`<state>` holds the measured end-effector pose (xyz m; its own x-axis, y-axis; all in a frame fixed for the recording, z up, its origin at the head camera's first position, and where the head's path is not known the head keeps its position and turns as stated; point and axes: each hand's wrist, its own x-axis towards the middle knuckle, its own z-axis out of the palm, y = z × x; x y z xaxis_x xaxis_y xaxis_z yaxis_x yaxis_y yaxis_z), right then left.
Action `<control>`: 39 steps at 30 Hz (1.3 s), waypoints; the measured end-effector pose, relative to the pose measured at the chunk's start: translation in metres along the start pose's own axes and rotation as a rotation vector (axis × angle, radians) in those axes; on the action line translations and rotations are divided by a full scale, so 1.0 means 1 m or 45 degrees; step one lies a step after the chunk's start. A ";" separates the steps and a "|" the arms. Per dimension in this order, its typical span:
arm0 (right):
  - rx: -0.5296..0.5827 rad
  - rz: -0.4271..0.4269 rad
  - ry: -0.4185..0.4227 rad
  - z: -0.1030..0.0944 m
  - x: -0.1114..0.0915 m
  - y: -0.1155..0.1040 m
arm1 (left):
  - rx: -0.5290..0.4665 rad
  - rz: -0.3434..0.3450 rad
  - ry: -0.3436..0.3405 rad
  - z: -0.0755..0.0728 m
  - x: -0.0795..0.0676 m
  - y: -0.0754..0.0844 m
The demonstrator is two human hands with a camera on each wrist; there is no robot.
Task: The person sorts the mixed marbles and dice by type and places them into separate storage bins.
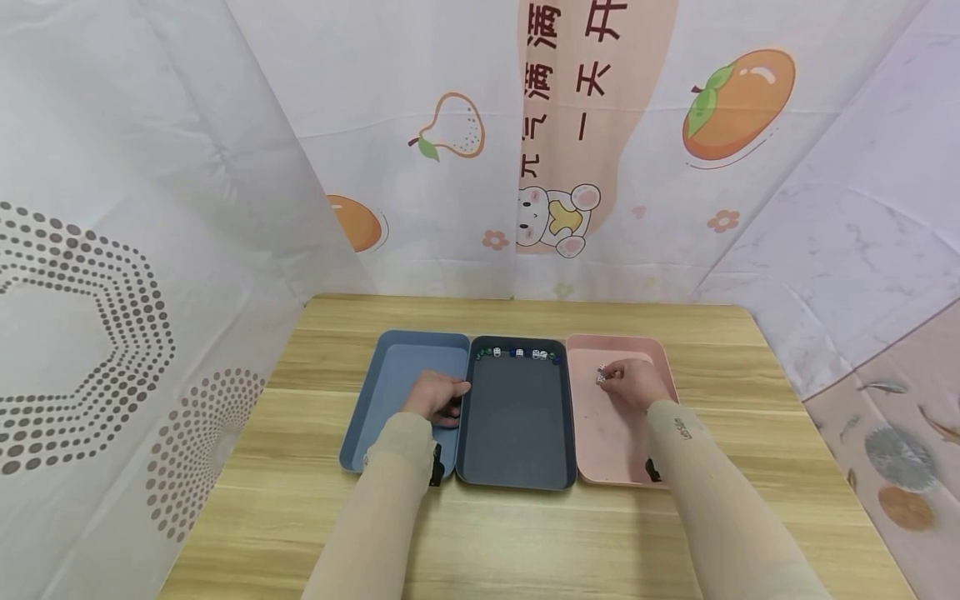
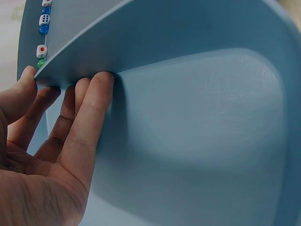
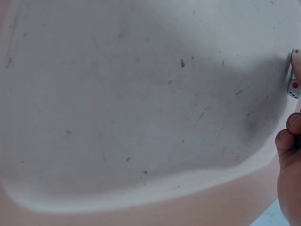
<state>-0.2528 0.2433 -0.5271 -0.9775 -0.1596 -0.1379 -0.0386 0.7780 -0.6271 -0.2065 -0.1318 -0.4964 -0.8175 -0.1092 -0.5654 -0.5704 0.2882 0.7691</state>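
Note:
My left hand (image 1: 437,396) grips the right side wall of the blue tray (image 1: 360,417). In the left wrist view its thumb lies on the rim and the fingers press the inner wall. My right hand (image 1: 633,382) is over the pink tray (image 1: 600,454), its fingertips pinching a small white die (image 1: 602,367). A second white die (image 3: 294,88) is right below that fingertip in the right wrist view, where most of the hand is out of frame. Between them stands a dark grey tray (image 1: 517,425), with white dice (image 1: 519,352) and blue and green beads along its far wall.
The three trays stand side by side on a wood-grain table (image 1: 517,542). Behind the table hangs a printed cloth (image 1: 450,217), and more cloth (image 1: 135,200) hangs at the left. Dark specks mark the pink tray's floor.

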 end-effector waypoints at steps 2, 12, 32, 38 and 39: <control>0.005 0.002 -0.001 0.000 0.000 0.000 | -0.001 0.000 -0.001 0.000 0.000 0.000; -0.036 0.021 -0.026 -0.001 -0.001 -0.004 | 0.002 0.008 -0.006 0.000 0.000 0.001; -0.018 0.000 0.023 -0.007 0.002 -0.012 | 0.006 -0.003 -0.001 0.001 0.001 0.001; 0.002 -0.083 0.068 -0.007 0.004 -0.019 | 0.006 -0.001 -0.002 0.001 0.001 0.000; 0.008 -0.093 0.075 -0.007 0.004 -0.021 | 0.008 0.003 -0.004 0.001 0.001 0.000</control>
<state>-0.2576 0.2302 -0.5092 -0.9827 -0.1796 -0.0459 -0.1093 0.7616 -0.6388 -0.2068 -0.1314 -0.4973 -0.8186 -0.1053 -0.5647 -0.5680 0.2944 0.7685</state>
